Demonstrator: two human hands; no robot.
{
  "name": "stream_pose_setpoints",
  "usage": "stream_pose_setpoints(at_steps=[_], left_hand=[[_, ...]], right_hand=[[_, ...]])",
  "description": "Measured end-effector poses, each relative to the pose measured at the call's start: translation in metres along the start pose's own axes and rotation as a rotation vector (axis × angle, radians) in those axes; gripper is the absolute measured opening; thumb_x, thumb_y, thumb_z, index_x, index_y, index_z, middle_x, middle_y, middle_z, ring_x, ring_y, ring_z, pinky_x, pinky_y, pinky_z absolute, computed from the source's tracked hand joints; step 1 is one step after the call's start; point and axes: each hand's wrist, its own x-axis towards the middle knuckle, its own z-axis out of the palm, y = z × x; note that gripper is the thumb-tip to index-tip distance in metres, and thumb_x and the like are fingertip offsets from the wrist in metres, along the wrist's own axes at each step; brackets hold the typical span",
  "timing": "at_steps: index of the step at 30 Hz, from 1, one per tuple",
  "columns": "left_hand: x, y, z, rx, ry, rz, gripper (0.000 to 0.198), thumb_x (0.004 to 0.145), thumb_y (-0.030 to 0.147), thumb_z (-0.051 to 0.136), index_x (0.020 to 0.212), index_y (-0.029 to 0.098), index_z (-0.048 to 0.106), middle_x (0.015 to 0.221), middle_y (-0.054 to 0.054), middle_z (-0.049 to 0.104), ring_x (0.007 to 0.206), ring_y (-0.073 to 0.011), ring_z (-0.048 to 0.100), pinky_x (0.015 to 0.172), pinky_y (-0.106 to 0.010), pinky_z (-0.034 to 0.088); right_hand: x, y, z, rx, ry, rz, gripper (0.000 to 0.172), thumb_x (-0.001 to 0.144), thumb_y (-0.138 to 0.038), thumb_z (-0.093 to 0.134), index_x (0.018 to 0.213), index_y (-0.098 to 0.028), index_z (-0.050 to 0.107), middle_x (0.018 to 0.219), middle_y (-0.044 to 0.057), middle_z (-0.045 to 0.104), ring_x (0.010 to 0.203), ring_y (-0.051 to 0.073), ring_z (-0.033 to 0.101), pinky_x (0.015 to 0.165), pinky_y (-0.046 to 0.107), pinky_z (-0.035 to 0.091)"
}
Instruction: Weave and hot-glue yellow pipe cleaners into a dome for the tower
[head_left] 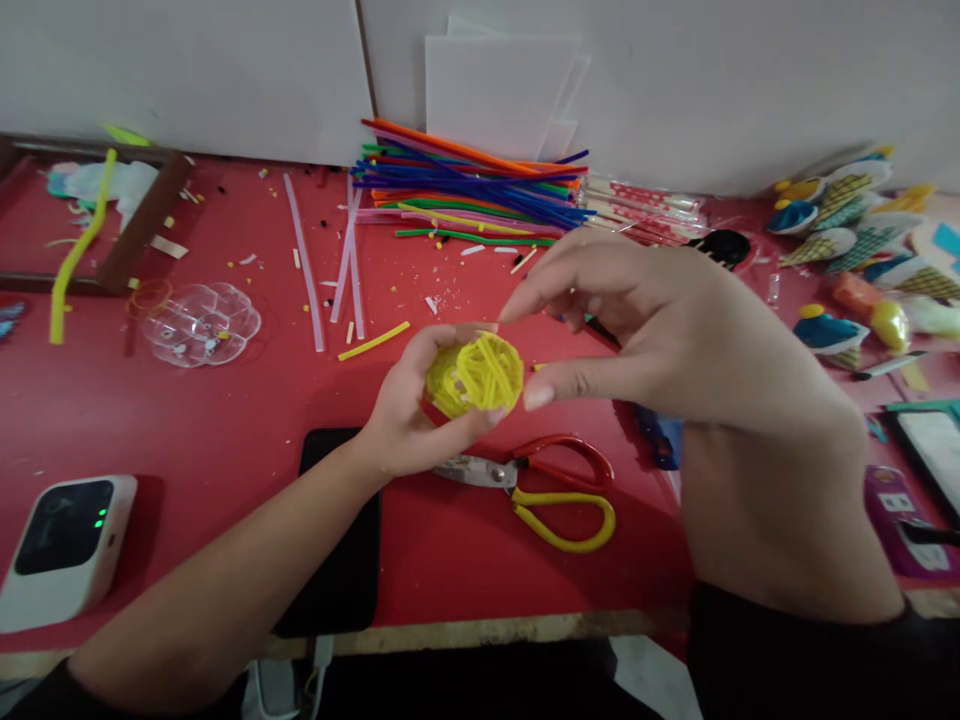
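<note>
My left hand (pixel 409 420) is closed around a yellow ball of woven straws (pixel 474 375), holding it above the red table (pixel 187 420). My right hand (pixel 675 350) hovers just right of the ball, fingers apart; its thumb tip touches the ball's right side and the forefinger reaches over the top. Nothing shows between the right hand's fingers.
Scissors with red and yellow handles (pixel 551 485) lie under the hands. A black phone (pixel 337 540) sits by my left forearm, a white device (pixel 64 545) at the left. Several coloured straws (pixel 480 185) are piled at the back, a clear plastic tray (pixel 201 322) left, craft pieces (pixel 847 230) right.
</note>
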Motion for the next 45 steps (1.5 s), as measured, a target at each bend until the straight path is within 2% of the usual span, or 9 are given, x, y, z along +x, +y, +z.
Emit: stream_pose_setpoints(at_steps=[3,6,10,13,18,30,34,38,45], left_hand=[[0.001,-0.001,-0.002,-0.102,-0.072,0.033,0.054,0.08,0.025,0.08,0.125,0.024,0.051,0.134,-0.013,0.063,0.121,-0.0267,0.066,0.098,-0.039,0.057],[-0.001,-0.002,-0.002,-0.107,-0.074,0.05,0.059,0.078,0.028,0.083,0.128,0.025,0.052,0.131,-0.013,0.063,0.118,-0.0275,0.065,0.097,-0.04,0.057],[-0.002,-0.005,0.0,-0.088,-0.027,0.091,0.065,0.077,0.029,0.083,0.134,0.029,0.052,0.121,-0.007,0.064,0.106,-0.0236,0.067,0.09,-0.036,0.058],[-0.002,-0.004,0.0,-0.119,-0.057,0.102,0.063,0.079,0.027,0.082,0.134,0.029,0.052,0.119,-0.006,0.064,0.104,-0.0218,0.067,0.088,-0.033,0.058],[-0.001,0.0,-0.003,-0.122,-0.082,0.089,0.058,0.08,0.027,0.08,0.13,0.027,0.051,0.124,-0.009,0.063,0.111,-0.0255,0.067,0.088,-0.036,0.059],[-0.001,0.002,-0.001,-0.119,-0.068,0.076,0.055,0.082,0.026,0.079,0.128,0.026,0.05,0.119,-0.008,0.062,0.107,-0.024,0.067,0.087,-0.036,0.059],[0.0,0.003,0.0,-0.125,-0.058,0.079,0.055,0.082,0.025,0.079,0.128,0.026,0.05,0.119,-0.007,0.062,0.106,-0.0234,0.067,0.086,-0.036,0.059],[-0.001,0.004,0.0,-0.137,-0.057,0.06,0.054,0.08,0.024,0.08,0.126,0.026,0.051,0.12,-0.008,0.062,0.108,-0.0238,0.067,0.089,-0.037,0.058],[-0.002,0.003,-0.003,-0.073,-0.039,0.039,0.056,0.077,0.024,0.081,0.126,0.024,0.052,0.122,-0.009,0.064,0.108,-0.0251,0.067,0.091,-0.039,0.058]], right_hand=[[0.0,0.002,-0.005,-0.079,-0.076,-0.115,0.047,0.074,-0.051,0.087,0.115,-0.031,0.075,0.118,0.004,0.07,0.116,0.028,0.062,0.102,0.045,0.055],[0.002,0.003,-0.004,-0.165,-0.143,-0.171,0.052,0.077,-0.049,0.086,0.122,-0.026,0.075,0.123,0.007,0.066,0.116,0.026,0.063,0.103,0.042,0.055],[0.004,0.002,0.0,-0.193,-0.157,-0.217,0.044,0.081,-0.047,0.083,0.12,-0.026,0.077,0.113,0.007,0.068,0.105,0.023,0.064,0.097,0.039,0.056],[0.003,0.002,0.002,-0.19,-0.147,-0.22,0.039,0.082,-0.048,0.081,0.117,-0.03,0.077,0.11,0.006,0.067,0.101,0.024,0.064,0.093,0.04,0.057],[0.0,0.005,0.004,-0.17,-0.136,-0.226,0.04,0.082,-0.039,0.083,0.117,-0.023,0.077,0.111,0.008,0.064,0.105,0.023,0.063,0.093,0.041,0.056],[-0.001,0.001,0.008,-0.207,-0.109,-0.2,0.039,0.084,-0.039,0.08,0.12,-0.025,0.077,0.111,0.007,0.064,0.106,0.024,0.062,0.096,0.044,0.053],[-0.002,0.001,0.009,-0.214,-0.098,-0.185,0.028,0.085,-0.036,0.078,0.112,-0.031,0.079,0.111,0.006,0.064,0.106,0.026,0.063,0.094,0.045,0.054],[-0.002,0.001,0.009,-0.221,-0.1,-0.185,0.026,0.085,-0.037,0.078,0.109,-0.028,0.079,0.114,0.007,0.063,0.109,0.026,0.061,0.093,0.044,0.054],[-0.002,0.001,0.009,-0.266,-0.123,-0.188,0.03,0.084,-0.038,0.078,0.113,-0.031,0.078,0.119,0.007,0.064,0.116,0.028,0.059,0.103,0.05,0.05]])
